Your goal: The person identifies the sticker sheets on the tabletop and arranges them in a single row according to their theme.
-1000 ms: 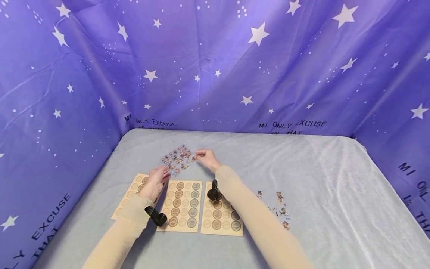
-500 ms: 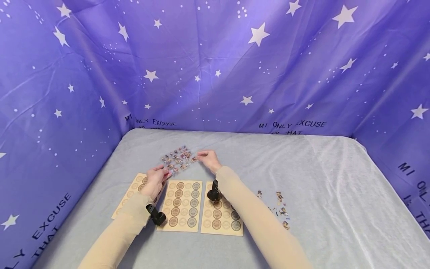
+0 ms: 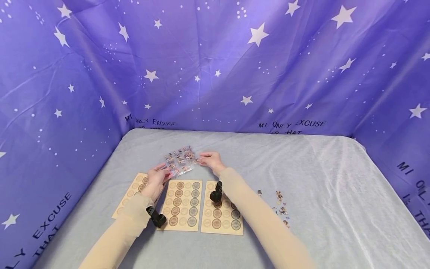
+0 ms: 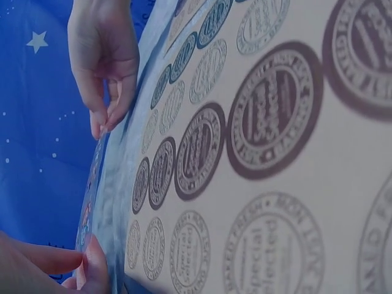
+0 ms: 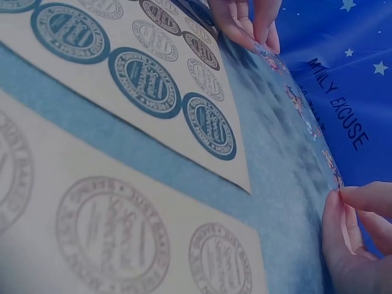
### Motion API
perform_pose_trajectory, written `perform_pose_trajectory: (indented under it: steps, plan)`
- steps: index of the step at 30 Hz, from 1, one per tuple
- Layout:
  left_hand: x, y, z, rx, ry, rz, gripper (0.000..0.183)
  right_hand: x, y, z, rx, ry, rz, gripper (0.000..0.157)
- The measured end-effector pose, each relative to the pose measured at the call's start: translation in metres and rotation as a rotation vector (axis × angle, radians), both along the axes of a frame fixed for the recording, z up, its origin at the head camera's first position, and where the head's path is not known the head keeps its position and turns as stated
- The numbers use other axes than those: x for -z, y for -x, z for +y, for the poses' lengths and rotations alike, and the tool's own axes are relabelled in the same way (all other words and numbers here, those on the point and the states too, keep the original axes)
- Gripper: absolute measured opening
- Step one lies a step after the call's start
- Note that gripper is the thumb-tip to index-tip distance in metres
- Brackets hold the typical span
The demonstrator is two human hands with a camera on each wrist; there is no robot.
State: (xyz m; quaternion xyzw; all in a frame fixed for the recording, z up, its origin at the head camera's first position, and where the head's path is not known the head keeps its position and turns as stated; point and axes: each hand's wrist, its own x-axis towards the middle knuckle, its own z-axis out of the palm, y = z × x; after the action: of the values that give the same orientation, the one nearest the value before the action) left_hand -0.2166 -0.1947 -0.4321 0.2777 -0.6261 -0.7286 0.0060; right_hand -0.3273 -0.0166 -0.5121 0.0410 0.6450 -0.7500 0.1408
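A clear sticker sheet (image 3: 180, 160) printed with small colourful figures is held up between both hands, beyond the cream sheets in the head view. My left hand (image 3: 156, 180) pinches its near left corner between thumb and fingers. At the opposite side, my right hand (image 3: 212, 160) pinches the right edge. Both wrist views show the clear sheet nearly edge-on, with my left hand (image 4: 49, 264) at one end and my right hand (image 5: 360, 236) at the other. Whether a single sticker is lifting from it is too small to tell.
Below the hands lie cream sheets of round labels: a left one (image 3: 129, 200) partly under the left forearm, a middle one (image 3: 184, 206), and a right one (image 3: 212, 228) partly covered by the right arm. Several small loose stickers (image 3: 281, 203) lie farther right on the grey cloth-covered table (image 3: 322, 179).
The clear sheet has shifted slightly right and tilted, now catching more glare. My right hand has moved a little right and nearer; my left hand keeps its hold at the corner.
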Motion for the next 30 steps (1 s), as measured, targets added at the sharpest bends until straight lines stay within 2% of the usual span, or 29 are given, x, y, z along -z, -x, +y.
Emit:
perform_pose_trajectory:
  steps: [1, 5, 8, 10, 12, 14, 17, 22, 30]
  plan:
    - [0.000, -0.001, 0.000, 0.006, 0.005, 0.003, 0.051, 0.004, 0.001, 0.003, -0.016, 0.021, 0.008, 0.031]
    - [-0.002, -0.005, 0.003, 0.018, 0.038, 0.008, 0.048, -0.013, -0.016, 0.009, -0.034, 0.010, -0.042, 0.034]
    - [-0.002, -0.007, 0.005, 0.023, 0.053, 0.010, 0.046, -0.069, -0.054, 0.015, -0.029, -0.022, -0.093, 0.038]
    - [-0.003, -0.008, 0.006, 0.026, 0.064, 0.006, 0.045, -0.084, -0.066, 0.019, -0.040, -0.012, -0.099, 0.040]
    - [-0.004, -0.008, 0.008, 0.033, 0.064, 0.004, 0.045, -0.092, -0.072, 0.023, -0.046, 0.000, -0.098, 0.040]
    - [-0.005, -0.008, 0.009, 0.043, 0.066, 0.004, 0.045, -0.092, -0.073, 0.027, -0.044, 0.026, -0.102, 0.039]
    - [-0.006, -0.008, 0.012, 0.045, 0.058, 0.005, 0.044, -0.083, -0.068, 0.031, -0.035, 0.071, -0.117, 0.039]
    - [-0.007, -0.010, 0.017, 0.050, 0.030, 0.027, 0.045, -0.071, -0.065, 0.037, -0.015, 0.078, -0.132, 0.039]
    - [-0.010, -0.013, 0.027, 0.068, 0.043, 0.055, 0.044, -0.076, -0.071, 0.046, 0.018, 0.071, -0.144, 0.038]
